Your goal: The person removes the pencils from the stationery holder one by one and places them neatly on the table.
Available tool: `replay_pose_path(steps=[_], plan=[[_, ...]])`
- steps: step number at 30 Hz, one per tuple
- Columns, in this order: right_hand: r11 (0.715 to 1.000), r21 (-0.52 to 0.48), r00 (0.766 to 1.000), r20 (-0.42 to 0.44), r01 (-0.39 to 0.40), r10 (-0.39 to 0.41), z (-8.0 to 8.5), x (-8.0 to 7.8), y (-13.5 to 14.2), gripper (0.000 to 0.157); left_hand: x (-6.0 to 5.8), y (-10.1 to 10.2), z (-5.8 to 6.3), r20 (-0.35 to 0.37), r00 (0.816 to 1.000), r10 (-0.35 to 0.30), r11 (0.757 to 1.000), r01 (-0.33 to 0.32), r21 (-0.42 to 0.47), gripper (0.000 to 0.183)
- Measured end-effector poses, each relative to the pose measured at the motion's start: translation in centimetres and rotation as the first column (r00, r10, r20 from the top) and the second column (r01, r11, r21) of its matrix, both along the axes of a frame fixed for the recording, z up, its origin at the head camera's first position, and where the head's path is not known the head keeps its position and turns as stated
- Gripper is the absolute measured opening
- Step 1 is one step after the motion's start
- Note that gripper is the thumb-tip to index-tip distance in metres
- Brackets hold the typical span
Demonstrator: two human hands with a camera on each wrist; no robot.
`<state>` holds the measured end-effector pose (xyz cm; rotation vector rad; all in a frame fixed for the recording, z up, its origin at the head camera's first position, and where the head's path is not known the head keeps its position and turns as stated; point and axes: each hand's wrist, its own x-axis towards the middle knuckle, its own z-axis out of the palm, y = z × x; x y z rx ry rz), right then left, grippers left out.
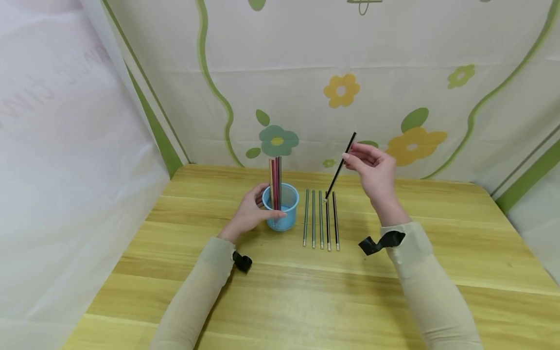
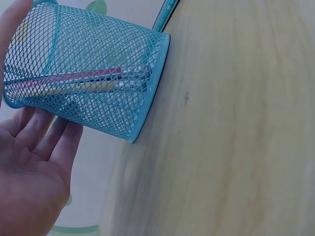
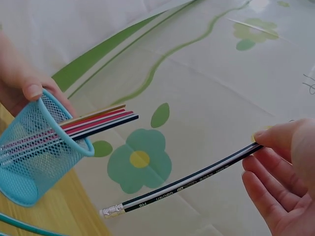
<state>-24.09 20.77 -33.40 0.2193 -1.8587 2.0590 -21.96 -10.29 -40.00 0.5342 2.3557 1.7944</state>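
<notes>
My left hand (image 1: pixel 247 216) grips a light-blue mesh pencil cup (image 1: pixel 286 222), with the thumb at the near side and fingers round the far side. Several pencils (image 1: pixel 275 180) in red, black and yellowish tones stand upright in it; their eraser ends (image 2: pixel 135 84) are down at the bottom. Between thumb and fingers my right hand (image 1: pixel 376 175) pinches a black striped pencil (image 3: pixel 189 178) in the air, tilted, its silver-banded eraser end low. Below it on the table lie three green pencils (image 1: pixel 313 218) and two black pencils (image 1: pixel 335 221), side by side, eraser ends toward me.
The wooden table (image 1: pixel 280 296) reaches back to a white curtain (image 1: pixel 306 97) printed with flowers and leaves. More white cloth (image 1: pixel 78 194) hangs on the left. Black straps (image 1: pixel 382 242) dangle at both wrists.
</notes>
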Motion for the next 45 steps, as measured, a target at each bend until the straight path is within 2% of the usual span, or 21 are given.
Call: replay_pose_path(steps=[11,19,24,29,37,41,45], plan=[[0.999,0.032,0.999,0.045,0.028,-0.03,-0.8,0.2,1.8,0.032,0.0,-0.1,-0.1,-0.004,1.0,-0.002,1.0,0.002,0.018,0.081],[0.993,0.108,0.992,0.119,0.038,-0.051,-2.2,0.6,3.0,0.035,0.0,-0.2,0.0,0.012,1.0,0.01,1.0,-0.01,0.005,0.082],[0.991,0.135,0.984,0.174,0.008,-0.031,-2.9,0.7,3.8,0.041,0.0,-0.2,0.0,0.012,1.0,0.009,1.0,-0.009,0.004,0.082],[0.977,0.211,0.962,0.269,-0.023,-0.036,-3.8,0.9,4.5,0.048,0.0,-0.1,-0.1,0.011,1.0,0.012,1.0,-0.012,0.002,0.081],[0.951,0.275,0.907,0.422,-0.143,0.014,-5.8,0.2,5.1,0.05,0.0,-0.1,-0.2,0.01,1.0,0.017,1.0,-0.017,0.007,0.081],[0.93,0.317,0.884,0.468,-0.188,0.019,-6.6,-0.2,5.1,0.048,-0.1,0.0,-0.3,0.011,1.0,0.02,1.0,-0.02,0.009,0.081],[0.919,0.335,0.873,0.487,-0.209,0.021,-7.4,-0.5,4.9,0.047,-0.1,0.0,-0.4,0.006,1.0,0.018,1.0,-0.018,0.016,0.081]])
